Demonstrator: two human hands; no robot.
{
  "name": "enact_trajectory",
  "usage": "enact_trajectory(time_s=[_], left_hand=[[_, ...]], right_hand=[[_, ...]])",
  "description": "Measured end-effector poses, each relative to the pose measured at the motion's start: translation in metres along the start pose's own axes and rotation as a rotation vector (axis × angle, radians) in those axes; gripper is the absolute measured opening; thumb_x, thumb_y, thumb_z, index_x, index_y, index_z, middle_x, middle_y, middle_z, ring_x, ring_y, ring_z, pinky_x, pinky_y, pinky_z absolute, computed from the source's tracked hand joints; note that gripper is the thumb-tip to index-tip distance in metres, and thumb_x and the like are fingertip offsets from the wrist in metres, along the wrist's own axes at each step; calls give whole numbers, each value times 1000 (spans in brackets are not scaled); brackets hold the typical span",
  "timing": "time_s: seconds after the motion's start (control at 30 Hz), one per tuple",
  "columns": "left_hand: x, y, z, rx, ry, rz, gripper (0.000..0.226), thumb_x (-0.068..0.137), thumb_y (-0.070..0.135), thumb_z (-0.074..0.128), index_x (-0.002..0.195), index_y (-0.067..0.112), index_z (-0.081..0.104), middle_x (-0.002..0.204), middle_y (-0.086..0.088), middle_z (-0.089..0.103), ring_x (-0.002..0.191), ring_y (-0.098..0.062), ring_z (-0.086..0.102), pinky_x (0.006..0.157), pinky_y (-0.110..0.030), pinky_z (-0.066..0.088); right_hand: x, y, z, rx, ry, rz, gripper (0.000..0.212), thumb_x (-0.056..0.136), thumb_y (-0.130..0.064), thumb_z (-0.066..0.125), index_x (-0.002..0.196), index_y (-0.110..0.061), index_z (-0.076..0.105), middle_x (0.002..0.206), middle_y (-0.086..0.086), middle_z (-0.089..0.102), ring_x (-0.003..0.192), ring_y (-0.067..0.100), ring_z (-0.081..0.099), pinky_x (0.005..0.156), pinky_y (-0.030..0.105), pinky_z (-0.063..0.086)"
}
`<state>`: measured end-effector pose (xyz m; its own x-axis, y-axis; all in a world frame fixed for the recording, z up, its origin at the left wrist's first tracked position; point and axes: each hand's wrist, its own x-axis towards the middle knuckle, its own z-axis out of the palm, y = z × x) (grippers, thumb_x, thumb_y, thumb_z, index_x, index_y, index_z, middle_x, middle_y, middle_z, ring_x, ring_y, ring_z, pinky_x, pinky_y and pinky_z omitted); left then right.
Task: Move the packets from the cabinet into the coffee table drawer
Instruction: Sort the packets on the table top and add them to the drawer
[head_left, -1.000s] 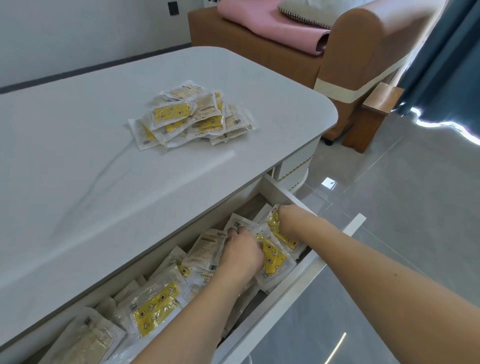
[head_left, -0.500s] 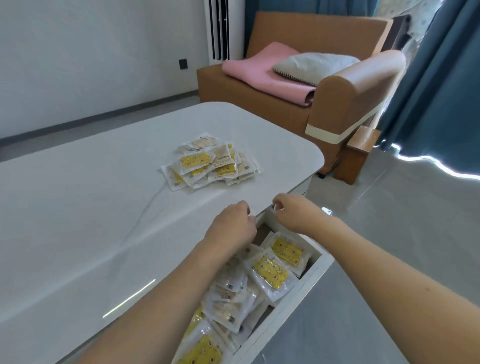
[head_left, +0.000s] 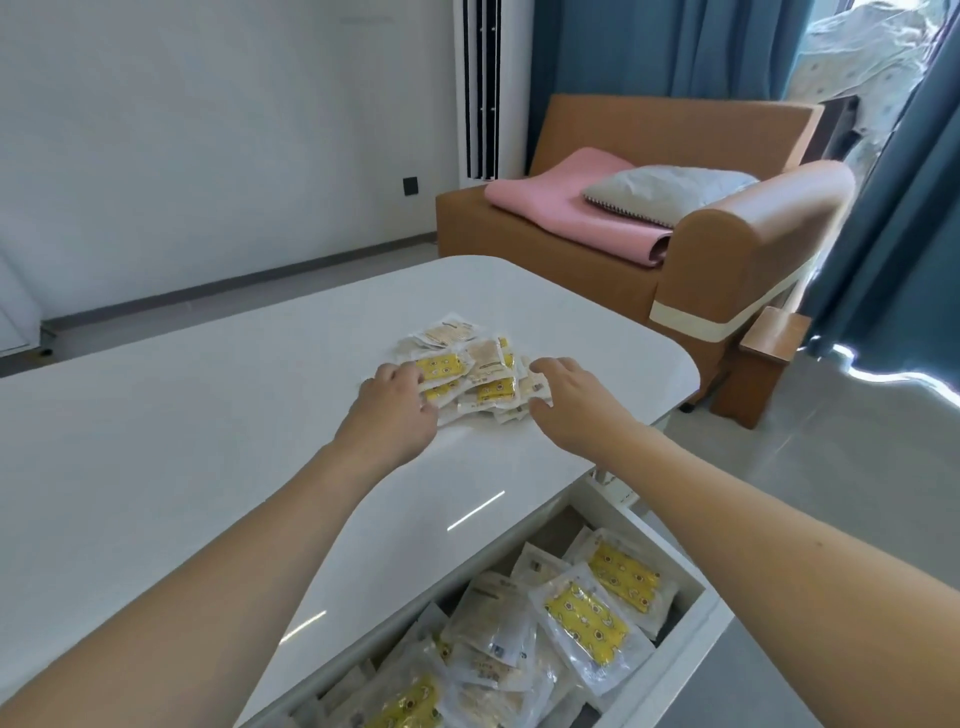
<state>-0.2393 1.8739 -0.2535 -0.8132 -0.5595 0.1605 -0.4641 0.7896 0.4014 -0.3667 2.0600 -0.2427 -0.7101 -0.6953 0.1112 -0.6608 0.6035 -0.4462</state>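
A pile of clear packets with yellow and beige contents lies on the white coffee table top near its far right end. My left hand rests at the pile's left side, fingers touching the nearest packets. On the pile's right side my right hand has its fingers spread, touching the edge packets. Neither hand has lifted anything. Below the table's near edge the drawer stands pulled out, holding several packets of the same kind.
A brown sofa with a pink cushion and a grey pillow stands beyond the table's far end. A small wooden stool sits by its armrest. Blue curtains hang at the right; grey floor lies right of the drawer.
Both hands left the drawer, rose over the table edge and reached forward to the pile on the table top. The view tilted up from the drawer toward the room.
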Motion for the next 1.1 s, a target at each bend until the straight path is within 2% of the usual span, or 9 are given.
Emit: enact_trajectory(time_s=[0.23,0.37,0.5,0.6,0.73,0.83,0.93,1.03,1.1], left_hand=[[68,-33,48,-42,-24,103,66,88,42,60,143,16,36,151,-5,32,137,-27,28,109,-37,30],[94,-52,82,-22,8,142,84,83,60,57,150,17,29,156,-4,31,143,-24,24,118,-38,21],[95,-63,107,79,145,62,84,72,77,36,142,30,39,132,-1,46,122,-26,39,106,-37,32],[95,-66,109,12,199,76,66,68,75,46,116,29,50,114,4,42,111,-23,39,97,-33,36],[96,-69,108,-54,159,107,59,69,76,46,99,26,42,103,6,47,100,-20,40,85,-34,40],[96,-71,111,-30,247,126,47,79,64,49,107,27,45,104,4,54,96,-20,40,82,-33,39],[95,-70,112,19,306,158,48,86,52,54,126,27,52,110,0,58,99,-25,45,88,-35,40],[92,-67,107,44,310,175,44,84,48,57,123,26,58,105,0,57,98,-25,46,87,-33,40],[89,-64,103,-15,328,193,35,84,38,61,116,24,62,100,1,62,96,-25,49,78,-33,42]], right_hand=[[63,20,36,62,26,70,42,97,-28,43,138,-19,45,141,4,44,121,22,49,87,27,36],[103,28,50,61,59,128,46,96,-33,44,139,-14,44,141,6,46,126,24,46,92,32,38],[145,20,59,-108,54,229,60,92,-57,41,127,-10,51,126,11,55,115,32,50,87,39,41],[161,7,68,-298,-32,257,74,82,-73,45,122,-13,56,122,10,55,115,30,49,88,38,42],[173,-9,69,-330,-159,276,61,85,-56,61,123,-8,54,123,10,56,117,32,51,91,39,48],[180,-7,65,54,-145,328,29,78,-26,76,93,-9,57,98,11,60,97,32,61,74,37,49],[180,-4,64,150,-94,362,24,80,-12,71,73,-11,48,75,5,51,80,23,55,73,35,51],[178,-5,61,189,-23,401,5,89,-5,55,87,-6,51,87,8,56,89,23,63,88,37,54],[173,0,56,279,8,426,17,91,-5,51,107,-7,52,109,13,60,102,27,64,91,45,55]])
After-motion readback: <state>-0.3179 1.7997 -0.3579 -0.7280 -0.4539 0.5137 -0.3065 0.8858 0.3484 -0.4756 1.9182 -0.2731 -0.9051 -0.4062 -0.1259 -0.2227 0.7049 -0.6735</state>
